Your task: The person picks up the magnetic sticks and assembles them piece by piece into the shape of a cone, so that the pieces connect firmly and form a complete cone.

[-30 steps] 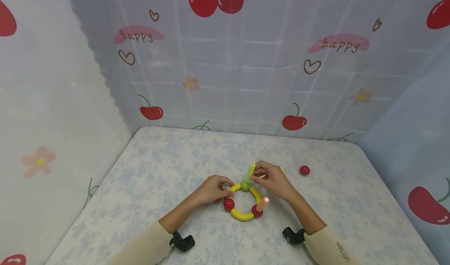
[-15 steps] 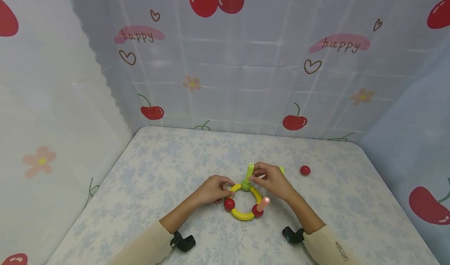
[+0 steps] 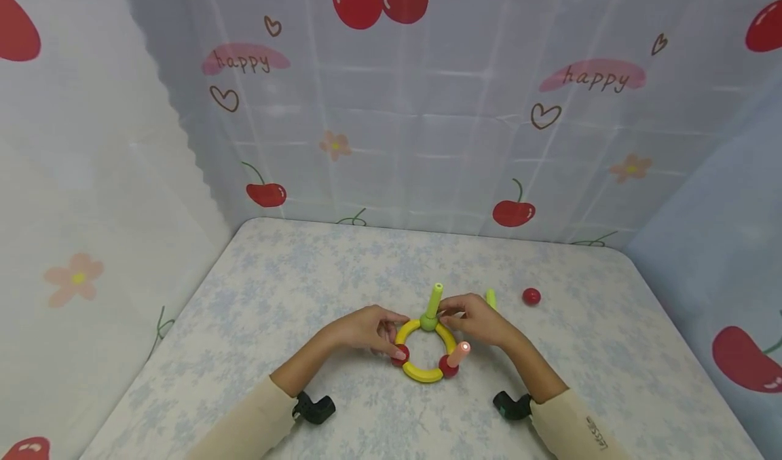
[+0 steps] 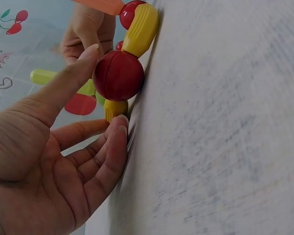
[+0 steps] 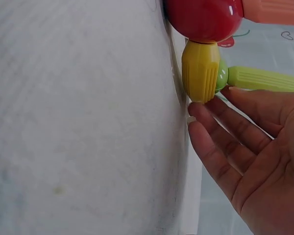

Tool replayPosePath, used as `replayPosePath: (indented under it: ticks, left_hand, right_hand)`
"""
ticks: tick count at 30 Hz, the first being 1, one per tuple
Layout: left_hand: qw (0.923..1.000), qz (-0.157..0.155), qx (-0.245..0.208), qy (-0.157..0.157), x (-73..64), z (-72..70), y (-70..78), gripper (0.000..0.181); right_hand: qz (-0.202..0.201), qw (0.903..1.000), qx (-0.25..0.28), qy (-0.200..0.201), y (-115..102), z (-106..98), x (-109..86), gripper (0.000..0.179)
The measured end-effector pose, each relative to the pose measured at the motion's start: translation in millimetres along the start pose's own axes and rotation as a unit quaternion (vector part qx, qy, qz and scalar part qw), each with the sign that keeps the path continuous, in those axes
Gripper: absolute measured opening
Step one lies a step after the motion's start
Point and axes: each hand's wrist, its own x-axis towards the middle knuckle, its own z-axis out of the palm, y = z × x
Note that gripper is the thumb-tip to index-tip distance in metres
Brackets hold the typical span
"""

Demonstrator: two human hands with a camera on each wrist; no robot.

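Observation:
Mid-table lies a toy ring of curved yellow rods (image 3: 423, 374) joined by balls. A light green stick (image 3: 434, 300) stands on the ring's green ball (image 3: 429, 322), and an orange stick (image 3: 459, 354) leans out from a red ball (image 3: 448, 366) at the near right. My left hand (image 3: 365, 328) grips the ring's left side, thumb on the other red ball (image 4: 118, 76), index finger at the yellow rod (image 4: 115, 110). At the ring's far right, my right hand (image 3: 478, 319) has its fingertips beside the green ball, fingers loosely extended in the right wrist view.
Beyond the right hand lies another green stick (image 3: 491, 298), partly hidden. A loose red ball (image 3: 531, 296) sits farther right. The pale patterned table (image 3: 293, 270) meets curtains printed with cherries (image 3: 513, 212) at the back and sides.
My right hand has slid down from the green stick to beside the green ball. The left thumb has shifted from the yellow rod onto the red ball.

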Motion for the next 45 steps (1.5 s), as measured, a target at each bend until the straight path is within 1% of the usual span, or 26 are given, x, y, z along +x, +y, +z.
replayPosePath:
  ticks: [4, 6, 13, 16, 20, 23, 25, 29, 31, 34, 39, 45]
  left_hand:
    - [0.9999, 0.005, 0.003, -0.013, 0.7, -1.2, 1.4, 0.071]
    - [0.9999, 0.006, 0.001, -0.016, 1.7, -1.2, 2.5, 0.07]
    - [0.9999, -0.003, -0.002, -0.014, 7.8, -0.7, 2.6, 0.06]
    - [0.9999, -0.007, 0.001, -0.008, 9.8, -1.2, 1.5, 0.054]
    - [0.9999, -0.015, -0.002, 0.004, 12.2, -3.9, 0.9, 0.044]
    - [0.9998, -0.013, 0.002, 0.014, 14.8, -5.9, 0.3, 0.035]
    - [0.9997, -0.009, 0.007, 0.02, 16.9, -7.1, -0.1, 0.029]
    - [0.9993, -0.009, 0.006, 0.035, 22.1, -9.0, -1.4, 0.018]
    - [0.999, -0.014, 0.007, 0.041, 25.0, -9.6, -1.7, 0.016]
    - [0.9986, -0.023, 0.011, 0.047, 29.5, -10.3, -1.7, 0.018]
    - [0.9983, -0.028, 0.017, 0.049, 36.0, -13.0, 0.4, 0.02]
    - [0.9987, -0.015, 0.019, 0.044, 44.9, -13.6, 4.5, 0.018]
  right_hand:
    - [-0.006, 0.9999, 0.009, -0.008, 2, -2, -2.2, 0.023]
    - [-0.002, 0.9999, 0.008, -0.008, 3, -2, -3.6, 0.023]
    - [0.048, 0.9986, 0.024, 0.004, 5, -4, -14.2, 0.025]
    - [0.053, 0.9979, 0.036, 0.005, 6, -7, -20.1, 0.026]
    - [0.051, 0.9974, 0.049, 0.011, 8, -9, -26.7, 0.031]
    - [0.059, 0.9968, 0.051, 0.019, 10, -9, -31.6, 0.034]
    - [0.067, 0.9961, 0.052, 0.024, 12, -9, -35.4, 0.032]
    - [0.074, 0.9954, 0.056, 0.026, 12, -11, -43.0, 0.027]
    - [0.071, 0.9954, 0.06, 0.023, 12, -12, -46.5, 0.025]
    - [0.067, 0.9952, 0.069, 0.015, 12, -15, -51.1, 0.023]
    - [0.063, 0.9943, 0.086, -0.007, 9, -17, -57.6, 0.023]
    - [0.066, 0.9928, 0.097, -0.028, 5, -20, -62.7, 0.025]
